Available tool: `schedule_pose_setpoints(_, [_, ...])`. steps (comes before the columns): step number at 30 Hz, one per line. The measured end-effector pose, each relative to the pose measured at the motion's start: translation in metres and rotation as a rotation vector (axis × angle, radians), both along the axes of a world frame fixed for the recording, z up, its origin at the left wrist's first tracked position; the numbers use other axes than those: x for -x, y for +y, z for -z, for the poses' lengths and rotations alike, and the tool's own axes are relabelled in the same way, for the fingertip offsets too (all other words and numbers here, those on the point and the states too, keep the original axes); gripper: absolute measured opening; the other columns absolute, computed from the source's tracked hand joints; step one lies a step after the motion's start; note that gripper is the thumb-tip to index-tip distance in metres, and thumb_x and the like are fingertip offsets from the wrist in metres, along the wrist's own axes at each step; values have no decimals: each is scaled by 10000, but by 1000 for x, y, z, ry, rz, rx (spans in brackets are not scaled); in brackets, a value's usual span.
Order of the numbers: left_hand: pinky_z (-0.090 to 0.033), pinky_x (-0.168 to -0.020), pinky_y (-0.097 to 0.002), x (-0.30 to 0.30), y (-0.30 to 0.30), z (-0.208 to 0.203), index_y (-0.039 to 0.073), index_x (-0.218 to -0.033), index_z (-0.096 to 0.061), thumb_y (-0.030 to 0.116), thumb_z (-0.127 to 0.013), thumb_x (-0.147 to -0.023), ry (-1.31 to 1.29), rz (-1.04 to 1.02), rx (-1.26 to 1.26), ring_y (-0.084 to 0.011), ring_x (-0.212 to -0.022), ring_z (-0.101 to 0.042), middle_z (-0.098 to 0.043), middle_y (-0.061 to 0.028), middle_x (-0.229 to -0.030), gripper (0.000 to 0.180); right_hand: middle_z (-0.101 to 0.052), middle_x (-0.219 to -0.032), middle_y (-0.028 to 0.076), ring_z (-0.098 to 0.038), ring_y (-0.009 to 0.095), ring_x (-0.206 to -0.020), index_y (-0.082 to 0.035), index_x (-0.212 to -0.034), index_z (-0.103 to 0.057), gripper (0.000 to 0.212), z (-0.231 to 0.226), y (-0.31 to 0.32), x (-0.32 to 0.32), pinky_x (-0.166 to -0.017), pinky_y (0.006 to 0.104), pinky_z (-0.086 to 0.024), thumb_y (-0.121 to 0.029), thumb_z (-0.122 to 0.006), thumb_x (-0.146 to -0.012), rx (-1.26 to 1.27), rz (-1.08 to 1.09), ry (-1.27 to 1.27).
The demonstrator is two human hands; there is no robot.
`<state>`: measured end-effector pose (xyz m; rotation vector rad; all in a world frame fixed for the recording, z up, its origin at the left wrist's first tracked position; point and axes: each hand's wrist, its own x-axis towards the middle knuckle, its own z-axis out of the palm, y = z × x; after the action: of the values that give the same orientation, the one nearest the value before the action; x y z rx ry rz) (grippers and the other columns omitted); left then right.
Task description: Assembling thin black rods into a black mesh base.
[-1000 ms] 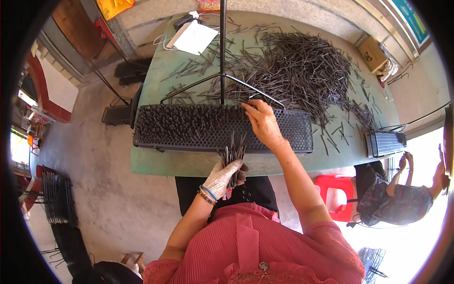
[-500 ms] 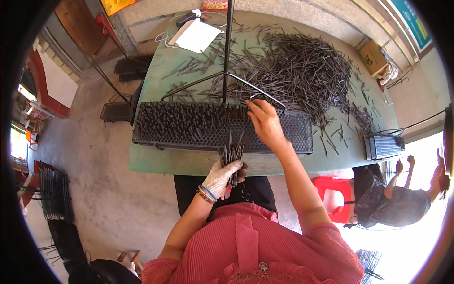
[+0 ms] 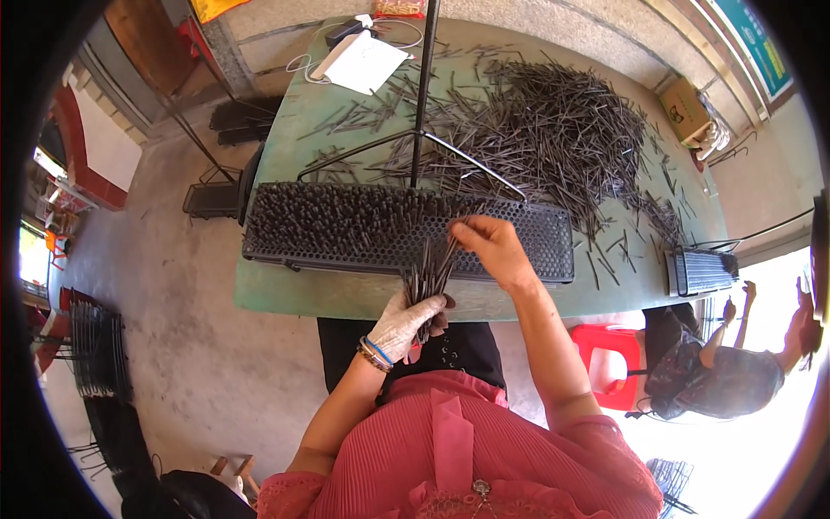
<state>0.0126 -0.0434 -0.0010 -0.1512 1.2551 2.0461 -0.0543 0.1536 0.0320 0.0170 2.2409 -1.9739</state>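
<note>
My left hand [image 3: 405, 325], in a whitish glove, is closed round a bundle of thin dark rods [image 3: 426, 281] that point up toward the rack. My bare right hand [image 3: 494, 248] pinches one or a few rods just above the bundle, at the front of the rack. The long black perforated rack [image 3: 540, 246] lies along the near table edge. Upright rods [image 3: 324, 221] fill its holes from the left end to about the middle; bare holes show at the right end. A black upright handle [image 3: 421, 104] with slanted braces rises behind it.
A large heap of loose dark rods [image 3: 571, 130] covers the far right of the green table [image 3: 346, 300]. White paper [image 3: 359, 65] and cables lie at the back left. Another person [image 3: 713, 376] works at a smaller rack [image 3: 705, 270] on the right, near a red stool [image 3: 607, 359].
My right hand has come back from the rack's far side toward the bundle, its fingers now pinched on rods. The left hand has hardly moved.
</note>
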Motion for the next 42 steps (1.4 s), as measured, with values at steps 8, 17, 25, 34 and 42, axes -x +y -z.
schedule_pose_setpoints(8, [-524, -551, -245, -2, 0, -6, 12, -1021, -630, 227, -629, -919, -72, -20, 5, -106, -643, -609, -628, -34, -753, 238, -686, -818, 53, -602, 77, -721, 27, -1071, -659, 196, 6, -10, 32, -642, 265, -483, -105, -641, -927, -128, 232, 378])
schedule_pose_setpoints(17, [-525, -562, -243, -2, -3, 0, 15, -1032, -628, 228, -625, -919, -96, -6, 16, -104, -641, -609, -653, -43, -801, 241, -692, -841, 120, -644, 150, -731, 10, -1067, -663, 190, 5, -23, 33, -657, 304, -504, -99, -651, -912, -308, 244, 459])
schedule_pose_setpoints(25, [-520, -539, -253, 0, 1, -4, 2, -1042, -613, 216, -588, -942, -106, -90, -33, -118, -631, -611, -670, -81, -819, 237, -684, -926, 153, -656, 236, -762, -1, -1077, -648, 187, 4, -25, 38, -677, 326, -506, -95, -639, -915, -475, 112, 682])
schedule_pose_setpoints(34, [-535, -565, -265, 3, -5, 5, 5, -1095, -564, 191, -580, -944, -105, -30, -33, -128, -688, -630, -679, -114, -932, 240, -687, -975, 150, -638, 327, -868, -13, -1061, -656, 181, -3, -29, 35, -762, 389, -498, -99, -639, -903, -582, 50, 674])
schedule_pose_setpoints(42, [-533, -556, -262, 3, -4, 5, 3, -1063, -582, 187, -585, -937, -98, -64, -26, -123, -661, -627, -678, -99, -882, 222, -696, -944, 119, -634, 306, -877, -27, -1025, -674, 173, 5, -30, 39, -813, 372, -460, -98, -665, -868, -617, 32, 709])
